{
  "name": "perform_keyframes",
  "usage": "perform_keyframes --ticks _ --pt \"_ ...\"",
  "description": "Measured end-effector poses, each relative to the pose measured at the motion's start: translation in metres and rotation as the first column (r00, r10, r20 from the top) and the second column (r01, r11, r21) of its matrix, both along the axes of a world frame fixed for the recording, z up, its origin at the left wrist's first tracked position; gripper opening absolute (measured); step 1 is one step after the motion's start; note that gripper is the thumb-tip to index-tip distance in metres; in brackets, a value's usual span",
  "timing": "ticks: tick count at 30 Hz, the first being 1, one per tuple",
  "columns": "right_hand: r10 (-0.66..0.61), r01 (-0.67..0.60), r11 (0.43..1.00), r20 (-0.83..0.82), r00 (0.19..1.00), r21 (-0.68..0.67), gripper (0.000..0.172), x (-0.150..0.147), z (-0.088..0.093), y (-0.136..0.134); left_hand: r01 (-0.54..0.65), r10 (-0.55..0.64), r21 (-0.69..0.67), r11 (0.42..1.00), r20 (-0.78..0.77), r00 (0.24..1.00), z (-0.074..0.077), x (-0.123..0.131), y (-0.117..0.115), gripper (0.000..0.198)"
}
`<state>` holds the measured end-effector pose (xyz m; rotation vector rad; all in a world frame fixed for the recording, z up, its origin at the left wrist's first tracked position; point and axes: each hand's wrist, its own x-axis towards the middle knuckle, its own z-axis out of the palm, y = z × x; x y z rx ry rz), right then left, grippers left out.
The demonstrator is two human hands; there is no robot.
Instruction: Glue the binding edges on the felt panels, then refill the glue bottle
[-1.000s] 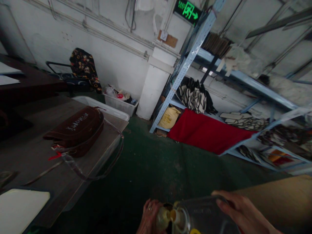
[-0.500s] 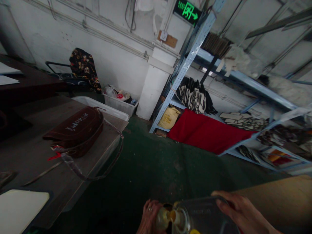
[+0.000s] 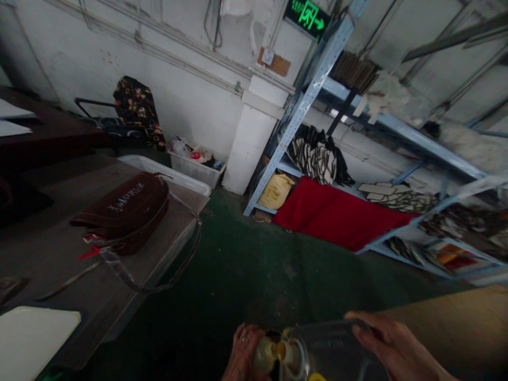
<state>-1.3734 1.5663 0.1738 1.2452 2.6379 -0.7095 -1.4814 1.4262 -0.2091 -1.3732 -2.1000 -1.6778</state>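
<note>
White script on brown bag [image 3: 126,210], unreadable; green exit sign [image 3: 308,14] overhead

A brown bag [image 3: 125,211] lies on the grey surface [image 3: 59,254], its strap hanging over the edge. A white bin [image 3: 196,168] stands against the wall. A red cloth [image 3: 337,217] drapes from the blue shelf rack [image 3: 301,108]. The floor [image 3: 246,270] is green.

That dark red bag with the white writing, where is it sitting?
The dark red bag lies at the left of the head view on the grey table, its strap hanging over the table's edge.
</note>
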Motion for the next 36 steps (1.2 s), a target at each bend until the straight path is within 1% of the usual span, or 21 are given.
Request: perform_keyframes --ticks 3,4,6,8,11,14,17,20,22,25,29,31,36 --pt "-0.011 0.011 1.0 -0.011 1.0 -0.029 0.044 0.0 -0.001 0.0 0.029 -0.03 0.037 0.999 0.023 0.999 -0.001 -0.001 -0.001 0.084" --pt "-0.012 0.011 0.999 -0.011 1.0 -0.032 0.044 0.001 -0.001 0.0 0.052 -0.053 0.036 0.998 0.019 0.998 -0.001 -0.002 -0.002 0.086" --pt "-0.011 0.011 1.0 -0.005 1.0 -0.025 0.044 0.002 -0.002 0.001 0.131 -0.131 -0.008 0.991 -0.003 0.991 0.001 -0.005 -0.005 0.09" --pt "-0.019 0.018 0.999 -0.012 1.0 -0.031 0.045 0.004 -0.002 0.003 0.167 -0.167 -0.051 0.985 0.007 0.986 0.005 -0.008 -0.009 0.091" --pt "-0.03 0.029 0.997 -0.017 0.999 -0.077 0.048 0.005 -0.003 0.005 0.184 -0.182 -0.054 0.981 0.039 0.983 0.014 -0.012 -0.015 0.092" --pt "-0.023 0.025 0.998 0.03 0.999 -0.059 0.047 0.003 -0.004 0.007 0.247 -0.244 -0.104 0.963 0.05 0.969 0.02 -0.014 -0.018 0.09" --pt "-0.021 0.023 0.999 0.051 0.998 -0.044 0.047 0.002 -0.004 0.006 0.212 -0.208 -0.105 0.971 0.054 0.977 0.015 -0.01 -0.014 0.089" --pt "-0.021 0.023 0.998 0.031 0.999 -0.061 0.046 0.002 -0.004 0.005 0.119 -0.118 -0.021 0.993 0.062 0.991 0.006 -0.003 -0.007 0.091" --pt "-0.024 0.026 0.996 0.026 0.999 -0.09 0.048 0.002 -0.003 0.005 0.099 -0.1 0.023 0.995 0.058 0.993 0.003 -0.001 -0.005 0.092" --pt "-0.036 0.04 0.994 0.039 0.999 -0.098 0.05 0.003 -0.004 0.006 0.11 -0.112 0.042 0.993 0.057 0.992 0.007 -0.003 -0.007 0.09" --pt "-0.022 0.025 0.997 0.034 0.999 -0.079 0.048 0.004 -0.004 0.007 0.162 -0.161 -0.007 0.987 0.048 0.986 0.016 -0.008 -0.013 0.089" --pt "-0.017 0.019 0.998 0.037 0.999 -0.06 0.049 0.004 -0.004 0.006 0.188 -0.187 -0.034 0.982 0.045 0.981 0.017 -0.009 -0.013 0.088" --pt "-0.009 0.012 0.996 0.032 0.999 -0.091 0.052 0.004 -0.002 0.005 0.159 -0.158 -0.004 0.987 0.087 0.984 0.015 -0.005 -0.01 0.086"
